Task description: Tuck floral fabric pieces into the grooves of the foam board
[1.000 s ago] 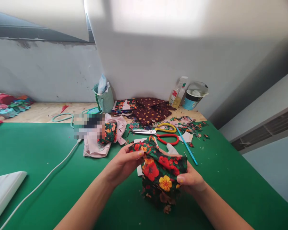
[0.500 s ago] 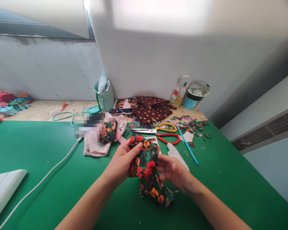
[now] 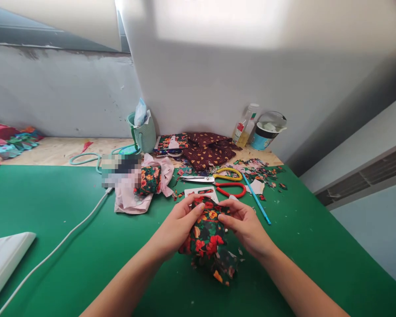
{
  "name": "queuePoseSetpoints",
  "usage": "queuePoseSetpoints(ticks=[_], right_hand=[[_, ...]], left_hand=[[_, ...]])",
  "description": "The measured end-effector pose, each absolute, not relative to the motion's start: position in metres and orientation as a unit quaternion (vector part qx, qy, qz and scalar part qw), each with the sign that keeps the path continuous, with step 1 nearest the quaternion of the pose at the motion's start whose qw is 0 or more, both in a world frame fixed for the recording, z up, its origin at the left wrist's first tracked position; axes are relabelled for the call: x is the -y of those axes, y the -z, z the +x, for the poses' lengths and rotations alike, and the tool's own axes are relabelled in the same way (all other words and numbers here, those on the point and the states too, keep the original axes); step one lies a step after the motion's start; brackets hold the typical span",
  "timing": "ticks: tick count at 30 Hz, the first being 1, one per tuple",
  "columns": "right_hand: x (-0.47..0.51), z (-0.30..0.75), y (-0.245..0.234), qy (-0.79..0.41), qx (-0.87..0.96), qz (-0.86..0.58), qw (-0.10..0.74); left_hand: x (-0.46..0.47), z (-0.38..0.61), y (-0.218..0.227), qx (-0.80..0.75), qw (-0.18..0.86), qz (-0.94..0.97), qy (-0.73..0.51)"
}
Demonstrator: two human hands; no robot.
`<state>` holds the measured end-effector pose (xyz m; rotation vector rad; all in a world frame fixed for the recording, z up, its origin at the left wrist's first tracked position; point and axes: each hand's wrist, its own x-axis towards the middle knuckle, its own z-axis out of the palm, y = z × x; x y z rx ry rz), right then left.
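A dark green floral fabric with red and orange flowers hangs between my hands above the green table. My left hand is closed on its left edge, thumb on the front. At the upper right edge, my right hand pinches the same fabric between thumb and fingers. The fabric's lower end droops, loose and ragged. Just beyond it lie scissors with one yellow and one red handle, and a white card partly covered by the fabric.
A blue stick lies right of the scissors amid fabric scraps. Behind are maroon cloth, a bottle, a tub and a teal basket. Pink cloth and a white cable lie at left.
My right hand has gone from loosely spread beside the fabric to pinching its upper right edge. The fabric and my left hand have shifted slightly right and down.
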<state>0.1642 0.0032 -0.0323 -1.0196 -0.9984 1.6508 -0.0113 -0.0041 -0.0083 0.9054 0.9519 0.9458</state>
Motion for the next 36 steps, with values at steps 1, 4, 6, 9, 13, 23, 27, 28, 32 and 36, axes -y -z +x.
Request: queuePoseSetpoints(ticks=[1,4,6,9,13,23,27,28,32,36], right_hand=[[-0.004,0.164,0.032,-0.665,0.399,-0.419,0.472],[-0.006,0.166,0.032,-0.644,0.38,-0.431,0.505],[-0.008,0.168,0.032,-0.634,0.368,-0.433,0.524],[-0.011,0.173,0.032,-0.623,0.354,-0.439,0.543],[-0.013,0.177,0.031,-0.617,0.346,-0.449,0.546],[-0.017,0.184,0.029,-0.62,0.335,-0.426,0.568],[-0.016,0.185,0.026,-0.634,0.334,-0.423,0.555],[-0.016,0.185,0.025,-0.642,0.342,-0.421,0.542],[-0.013,0.185,0.026,-0.68,0.401,-0.43,0.438],[-0.013,0.186,0.032,-0.665,0.488,-0.44,0.355]], left_hand=[[0.004,-0.011,0.007,-0.426,0.692,0.406,-0.418],[0.005,-0.013,0.005,-0.423,0.713,0.401,-0.389],[0.006,-0.015,0.006,-0.419,0.738,0.399,-0.347],[0.007,-0.019,0.01,-0.383,0.789,0.389,-0.281],[0.007,-0.02,0.013,-0.312,0.83,0.373,-0.273],[0.007,-0.021,0.005,-0.365,0.822,0.326,-0.291],[0.015,-0.024,0.005,-0.333,0.858,0.304,-0.245],[0.017,-0.024,0.004,-0.315,0.872,0.301,-0.224],[0.022,-0.027,0.0,-0.27,0.882,0.366,-0.128],[0.016,-0.026,-0.001,-0.319,0.77,0.549,-0.057]])
